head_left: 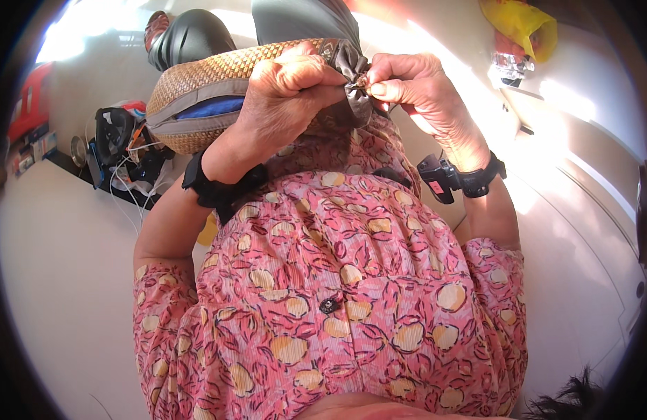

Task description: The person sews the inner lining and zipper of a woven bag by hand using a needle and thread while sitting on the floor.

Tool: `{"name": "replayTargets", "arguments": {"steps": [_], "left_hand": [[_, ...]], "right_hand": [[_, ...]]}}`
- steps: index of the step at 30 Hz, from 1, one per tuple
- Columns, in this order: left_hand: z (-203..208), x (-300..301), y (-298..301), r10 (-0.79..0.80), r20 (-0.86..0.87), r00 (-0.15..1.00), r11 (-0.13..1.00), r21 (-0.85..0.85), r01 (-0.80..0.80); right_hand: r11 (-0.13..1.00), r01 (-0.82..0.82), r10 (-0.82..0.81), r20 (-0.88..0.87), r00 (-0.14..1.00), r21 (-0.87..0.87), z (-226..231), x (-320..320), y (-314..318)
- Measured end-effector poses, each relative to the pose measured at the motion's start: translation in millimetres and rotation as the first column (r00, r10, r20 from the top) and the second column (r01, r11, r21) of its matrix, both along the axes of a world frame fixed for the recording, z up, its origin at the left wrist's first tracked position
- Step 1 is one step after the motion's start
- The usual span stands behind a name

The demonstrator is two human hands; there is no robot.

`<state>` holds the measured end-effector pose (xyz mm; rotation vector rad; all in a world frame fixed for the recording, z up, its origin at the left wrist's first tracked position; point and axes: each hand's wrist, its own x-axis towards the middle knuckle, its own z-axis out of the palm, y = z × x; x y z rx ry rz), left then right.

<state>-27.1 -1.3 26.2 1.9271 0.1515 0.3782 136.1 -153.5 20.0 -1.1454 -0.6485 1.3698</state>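
The woven hat (204, 80) rests on the lap, gripped by the left hand (288, 91); the right hand (414, 87) pinches its grey bow (351, 66) with a small metal piece; a slip could prick a finger or let the bow twist crooked.

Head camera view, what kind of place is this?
Probably a room in a home: a pale floor, a yellow bag lying on it, and a clutter of cables and gear beside the woven bag.

You hold an oval woven-straw bag (197, 77) with a grey zip band, tilted against your chest. Its grey leather strap end (351, 66) is pinched upward.
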Motion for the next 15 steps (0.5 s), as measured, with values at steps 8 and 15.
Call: {"name": "replayTargets", "arguments": {"steps": [8,15], "left_hand": [[1,2,0,0.000,-0.081,0.997,0.990,-0.139,-0.011],[5,3,0,0.009,-0.085,0.996,0.993,-0.113,-0.019]], "right_hand": [[1.000,0.012,-0.012,0.171,0.985,0.003,6,-4,6],[0.994,0.068,-0.056,0.138,0.989,-0.086,8,5,-8]]}}
